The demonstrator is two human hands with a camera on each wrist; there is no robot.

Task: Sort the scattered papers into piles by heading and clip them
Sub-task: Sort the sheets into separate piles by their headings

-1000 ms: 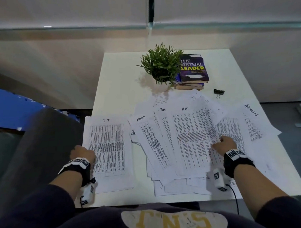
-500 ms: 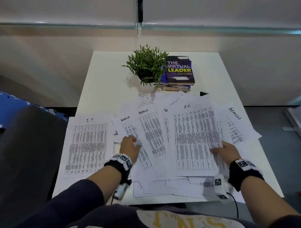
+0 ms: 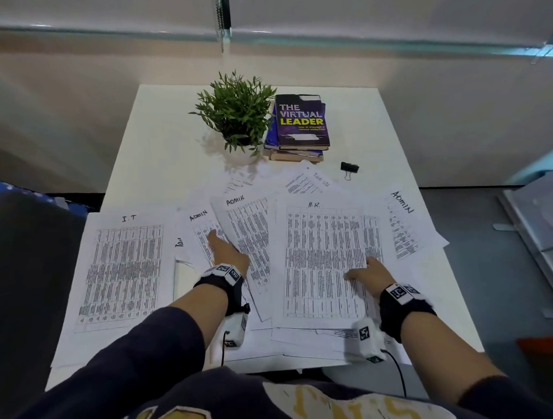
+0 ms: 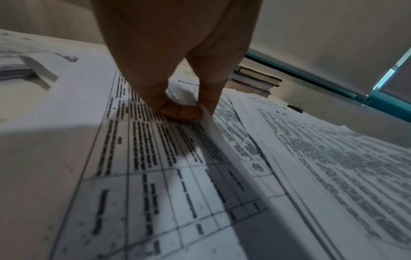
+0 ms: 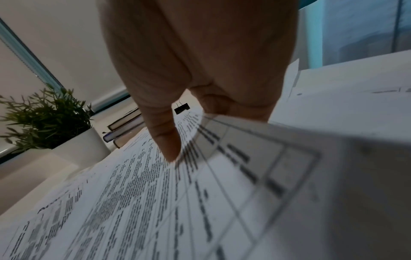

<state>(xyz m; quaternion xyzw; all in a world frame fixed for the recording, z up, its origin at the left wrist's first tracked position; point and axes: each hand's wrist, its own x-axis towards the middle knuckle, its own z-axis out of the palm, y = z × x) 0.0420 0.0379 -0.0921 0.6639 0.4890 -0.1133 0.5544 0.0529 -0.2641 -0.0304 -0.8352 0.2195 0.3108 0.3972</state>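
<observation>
White papers (image 3: 323, 261) under both hands

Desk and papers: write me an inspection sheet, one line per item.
Surface: white table, mostly covered by sheets at the near side.
Job's things: I.T sheet set apart at left; three ADMIN sheets, an H.R sheet and others overlap in a spread; one binder clip beyond them.
Clutter: potted plant; stack of books.
Grippers: left hand pinches an ADMIN sheet's edge; right hand grips the H.R sheet's right edge.
Cables: black lead from the right wrist camera.
Surroundings: wall and window frame behind; floor at right.
</observation>
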